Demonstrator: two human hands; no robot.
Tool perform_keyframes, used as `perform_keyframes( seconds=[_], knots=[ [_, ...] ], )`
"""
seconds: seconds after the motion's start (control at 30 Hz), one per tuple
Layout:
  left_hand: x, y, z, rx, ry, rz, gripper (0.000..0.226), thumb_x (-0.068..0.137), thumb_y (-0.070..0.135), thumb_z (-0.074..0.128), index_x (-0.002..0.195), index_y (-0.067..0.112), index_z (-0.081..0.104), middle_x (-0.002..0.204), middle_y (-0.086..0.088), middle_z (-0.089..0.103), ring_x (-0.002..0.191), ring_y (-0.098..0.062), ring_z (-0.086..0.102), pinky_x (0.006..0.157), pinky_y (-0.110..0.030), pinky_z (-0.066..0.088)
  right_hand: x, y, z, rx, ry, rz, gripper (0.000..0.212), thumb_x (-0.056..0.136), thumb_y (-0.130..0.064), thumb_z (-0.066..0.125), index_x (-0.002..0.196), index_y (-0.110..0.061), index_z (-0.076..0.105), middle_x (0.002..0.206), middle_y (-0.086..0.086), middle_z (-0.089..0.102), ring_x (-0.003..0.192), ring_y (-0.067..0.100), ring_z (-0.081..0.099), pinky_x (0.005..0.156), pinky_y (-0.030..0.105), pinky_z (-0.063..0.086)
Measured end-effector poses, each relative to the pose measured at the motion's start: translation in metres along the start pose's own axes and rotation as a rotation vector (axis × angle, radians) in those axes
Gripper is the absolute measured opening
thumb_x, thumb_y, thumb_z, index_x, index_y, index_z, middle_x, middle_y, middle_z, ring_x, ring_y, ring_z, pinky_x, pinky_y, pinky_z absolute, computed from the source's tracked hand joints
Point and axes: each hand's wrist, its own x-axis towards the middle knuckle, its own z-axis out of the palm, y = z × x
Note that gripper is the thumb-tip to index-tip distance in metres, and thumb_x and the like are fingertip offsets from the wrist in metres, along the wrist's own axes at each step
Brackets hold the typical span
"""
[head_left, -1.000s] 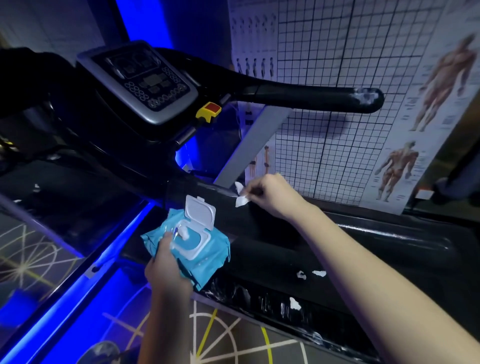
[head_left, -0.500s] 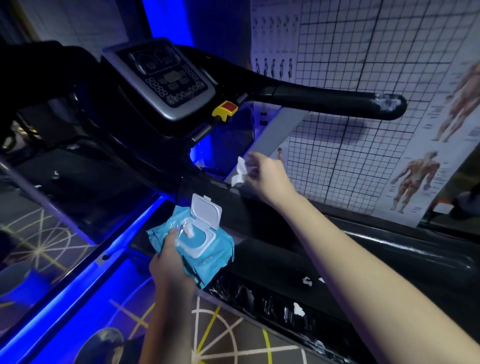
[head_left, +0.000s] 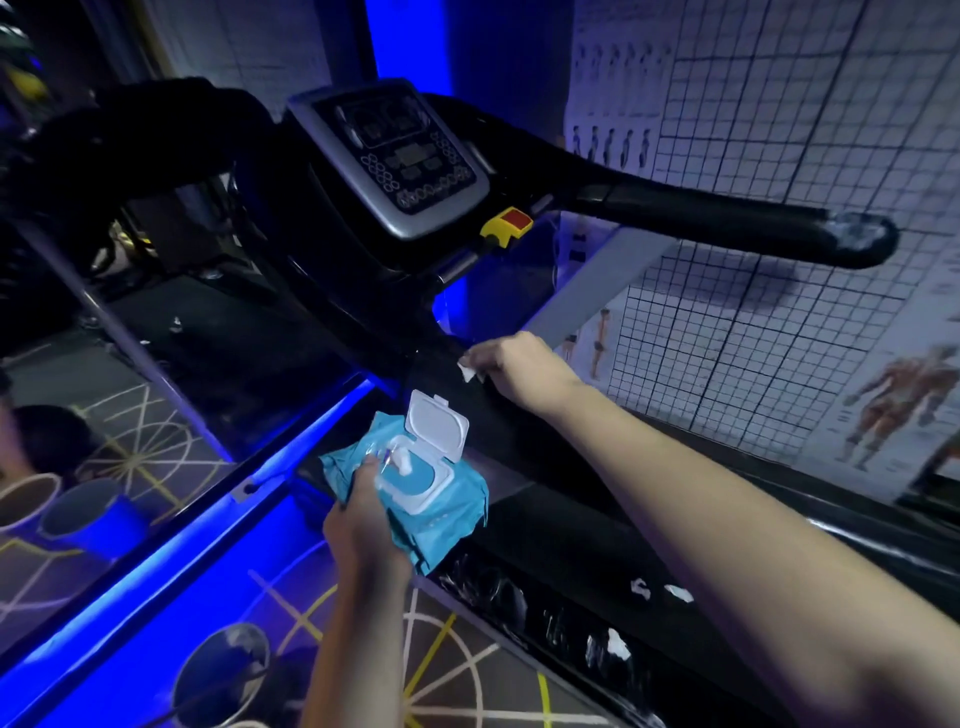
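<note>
My left hand (head_left: 363, 519) grips a teal pack of wet wipes (head_left: 441, 509) with its white flip lid (head_left: 436, 426) standing open and a wipe poking out of the slot. My right hand (head_left: 519, 366) is stretched forward and pinches a small white wipe (head_left: 467, 371) against the black side frame of the treadmill (head_left: 545, 467), just below the grey upright (head_left: 597, 291). Most of the wipe is hidden under the fingers.
The treadmill console (head_left: 400, 156) with a yellow and red safety key (head_left: 506, 226) sits above, and a black handrail (head_left: 727, 223) runs right. Small white scraps (head_left: 660, 590) lie on the frame. A grid chart and anatomy poster (head_left: 779, 364) cover the right wall. Cups (head_left: 78, 512) stand lower left.
My right hand has lifted with the wipe and come back down onto the treadmill's black side frame. The camera view has shifted left; my left hand keeps its hold on the pack.
</note>
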Motion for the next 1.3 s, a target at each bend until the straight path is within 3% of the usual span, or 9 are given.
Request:
perform_keyframes(
  seconds=[0.13,0.27,0.53,0.63,0.8,0.97,1.1,1.23,1.3],
  knots=[
    [-0.009,-0.002,0.005,0.011,-0.016,-0.002,0.036,0.093,0.032,0.081,0.121,0.009,0.072,0.105,-0.014,0.08,0.086,-0.033,0.08,0.078,-0.047,0.063,-0.016,0.005,-0.017,-0.064,-0.058,0.025,0.03,0.087,-0.012,0.059,0.104,-0.026,0.079,0.109,-0.005,0.077,0.105,0.029,0.069,0.087,0.039,0.056],
    [-0.019,-0.003,0.013,0.047,-0.04,-0.012,0.036,0.095,0.03,0.079,0.121,0.007,0.07,0.102,-0.014,0.079,0.083,-0.032,0.079,0.069,-0.042,0.064,-0.04,0.026,-0.016,-0.043,-0.02,0.079,0.039,0.085,-0.026,0.047,0.108,-0.031,0.077,0.101,-0.009,0.078,0.1,0.027,0.07,0.085,0.039,0.057],
    [-0.021,-0.014,0.021,0.016,-0.064,-0.021,0.039,0.092,0.028,0.082,0.124,0.008,0.071,0.109,-0.019,0.079,0.087,-0.041,0.079,0.081,-0.072,0.059,-0.083,0.038,-0.036,-0.037,-0.072,0.086,0.029,0.086,-0.009,0.059,0.098,-0.027,0.079,0.096,-0.01,0.077,0.085,0.019,0.068,0.074,0.034,0.057],
    [-0.024,-0.019,0.021,0.027,-0.07,-0.021,0.042,0.091,0.028,0.083,0.125,0.007,0.071,0.11,-0.019,0.079,0.088,-0.041,0.079,0.08,-0.073,0.059,-0.089,0.041,-0.043,0.031,-0.077,0.102,0.025,0.084,-0.002,0.062,0.089,-0.018,0.08,0.076,-0.007,0.072,0.07,0.014,0.051,0.07,0.027,0.048],
    [-0.024,-0.024,0.013,0.057,-0.09,-0.037,0.04,0.092,0.029,0.082,0.124,0.008,0.071,0.11,-0.017,0.079,0.086,-0.037,0.08,0.081,-0.066,0.062,-0.103,0.051,-0.057,0.098,-0.072,0.201,0.023,0.085,-0.006,0.073,0.093,-0.025,0.083,0.084,-0.018,0.073,0.077,-0.013,0.062,0.076,0.003,0.042],
    [-0.03,-0.029,0.004,0.095,-0.106,-0.076,0.043,0.092,0.032,0.082,0.127,0.011,0.07,0.112,-0.016,0.079,0.089,-0.039,0.079,0.08,-0.065,0.062,-0.112,0.053,-0.05,0.113,0.065,0.354,0.022,0.084,-0.009,0.072,0.089,-0.028,0.082,0.092,-0.008,0.078,0.093,0.019,0.072,0.093,0.037,0.055],
    [-0.035,-0.029,0.003,0.142,-0.132,-0.096,0.045,0.092,0.035,0.083,0.129,0.012,0.068,0.11,-0.014,0.079,0.084,-0.036,0.08,0.073,-0.059,0.065,-0.111,0.042,-0.042,0.096,0.245,0.369,0.026,0.085,-0.001,0.064,0.099,-0.015,0.081,0.098,0.007,0.073,0.096,0.027,0.067,0.099,0.04,0.049],
    [-0.037,-0.03,0.001,0.213,-0.13,-0.1,0.052,0.089,0.043,0.084,0.127,0.013,0.067,0.11,-0.015,0.077,0.089,-0.038,0.078,0.073,-0.058,0.065,-0.114,0.028,-0.026,0.077,0.025,0.301,0.031,0.087,-0.013,0.055,0.108,-0.021,0.076,0.116,0.003,0.07,0.109,0.027,0.064,0.098,0.036,0.049],
    [-0.037,-0.032,-0.002,0.223,-0.119,-0.092,0.06,0.083,0.05,0.087,0.128,0.015,0.067,0.114,-0.016,0.076,0.092,-0.039,0.078,0.071,-0.057,0.064,-0.118,0.025,-0.025,0.035,0.028,0.299,0.032,0.089,-0.017,0.053,0.11,-0.022,0.076,0.119,-0.001,0.07,0.11,0.024,0.064,0.097,0.037,0.051]
  ],
)
